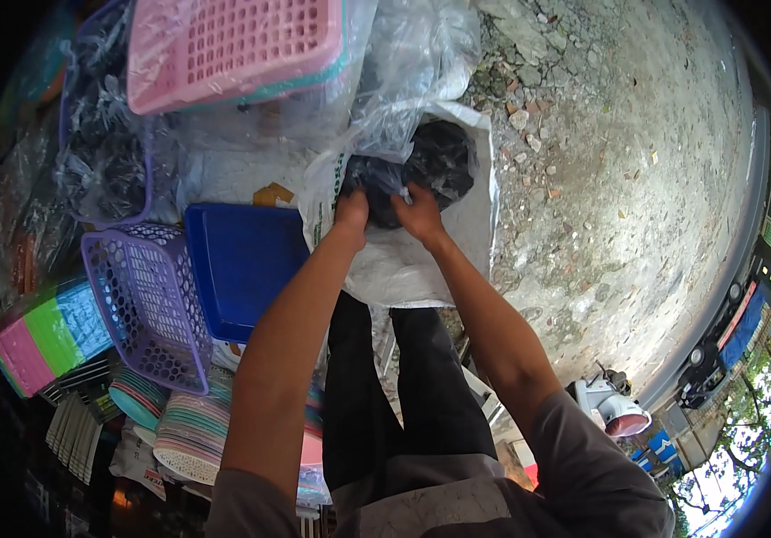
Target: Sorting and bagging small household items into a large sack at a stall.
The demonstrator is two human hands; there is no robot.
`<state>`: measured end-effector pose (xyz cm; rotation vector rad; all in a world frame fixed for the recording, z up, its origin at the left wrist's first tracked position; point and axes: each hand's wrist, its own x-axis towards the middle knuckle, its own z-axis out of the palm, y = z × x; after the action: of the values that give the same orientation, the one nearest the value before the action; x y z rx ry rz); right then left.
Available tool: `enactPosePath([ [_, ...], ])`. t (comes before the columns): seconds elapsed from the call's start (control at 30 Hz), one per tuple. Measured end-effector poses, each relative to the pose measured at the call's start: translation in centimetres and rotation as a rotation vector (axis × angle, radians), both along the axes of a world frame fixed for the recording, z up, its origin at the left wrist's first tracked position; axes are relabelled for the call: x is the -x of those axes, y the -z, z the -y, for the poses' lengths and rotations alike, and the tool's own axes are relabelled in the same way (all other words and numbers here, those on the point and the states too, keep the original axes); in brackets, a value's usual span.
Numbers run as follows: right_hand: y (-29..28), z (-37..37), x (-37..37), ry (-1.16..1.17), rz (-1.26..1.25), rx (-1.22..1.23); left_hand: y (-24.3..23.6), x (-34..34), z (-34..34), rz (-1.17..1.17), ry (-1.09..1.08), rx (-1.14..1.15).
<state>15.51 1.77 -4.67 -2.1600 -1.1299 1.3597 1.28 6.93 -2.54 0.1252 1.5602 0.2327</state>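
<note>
Dark bundles [444, 166] in plastic wrapping lie on a white woven sack [403, 269] in front of me. My left hand [352, 218] is closed at the near left edge of the dark wrapped bundle, its fingertips partly hidden. Beside it, my right hand [419, 215] pinches the plastic wrapping at the bundle's near side. Crumpled clear plastic [385, 125] spreads over the far side of the bundles. What the wrapping contains I cannot make out.
To the left are a blue tray [246, 269], a purple basket [139, 296] and stacked round baskets [193, 430]. Pink baskets [242, 45] under plastic stand at the far left. Rubble-strewn ground [583, 197] stretches right, toward a parked motorbike [614, 403] and a vehicle [717, 341].
</note>
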Motion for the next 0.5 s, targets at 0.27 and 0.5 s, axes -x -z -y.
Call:
enactPosePath([
  [0.27,-20.1,0.7,-2.8,-0.081,-0.232,-0.292,-15.9,3.1,0.6,0.461,-0.216,-0.077],
  [0.5,-36.9,-0.8,-1.0,-0.295,-0.407,-0.357,-31.3,7.9,4.3,0.627,-0.178,-0.377],
])
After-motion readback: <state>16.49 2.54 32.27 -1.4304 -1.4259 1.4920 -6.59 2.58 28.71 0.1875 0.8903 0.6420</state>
